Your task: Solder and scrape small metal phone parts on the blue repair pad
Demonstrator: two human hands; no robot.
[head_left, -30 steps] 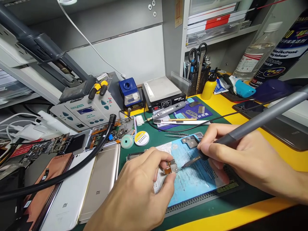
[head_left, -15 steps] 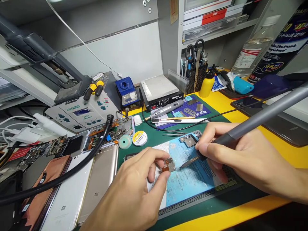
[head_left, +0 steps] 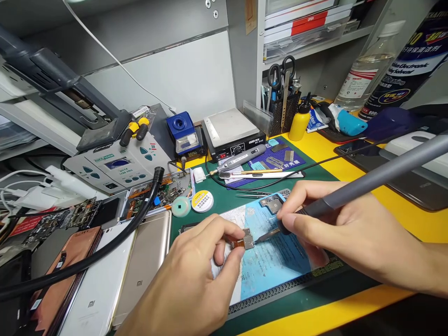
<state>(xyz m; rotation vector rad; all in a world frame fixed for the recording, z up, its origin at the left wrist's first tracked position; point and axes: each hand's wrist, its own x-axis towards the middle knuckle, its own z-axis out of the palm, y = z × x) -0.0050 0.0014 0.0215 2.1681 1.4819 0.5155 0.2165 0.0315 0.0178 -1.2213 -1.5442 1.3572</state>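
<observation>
My left hand (head_left: 206, 266) pinches a small metal phone part with an orange flex cable (head_left: 248, 240) between thumb and fingertips, at the left side of a worn blue-and-white sheet (head_left: 259, 275). A grey soldering iron (head_left: 371, 184) with a black grip is held like a pen in my right hand (head_left: 336, 228). Its pointed tip meets, or nearly meets, the right edge of the small part; contact is hard to tell. Beyond the tip, a flat metal phone component (head_left: 272, 203) lies on the sheet near my right fingers.
Tweezers (head_left: 252, 194) and a brush (head_left: 262, 175) lie behind the sheet. Several phones (head_left: 140, 275) and a thick black hose (head_left: 87, 261) occupy the left. A rework station (head_left: 119, 163), hot plate (head_left: 233, 133) and yellow bottle (head_left: 299, 121) stand at the back.
My right hand has shifted slightly left, bringing the soldering iron's tip to the edge of the small part. My left hand keeps its pinch, with the part turned slightly.
</observation>
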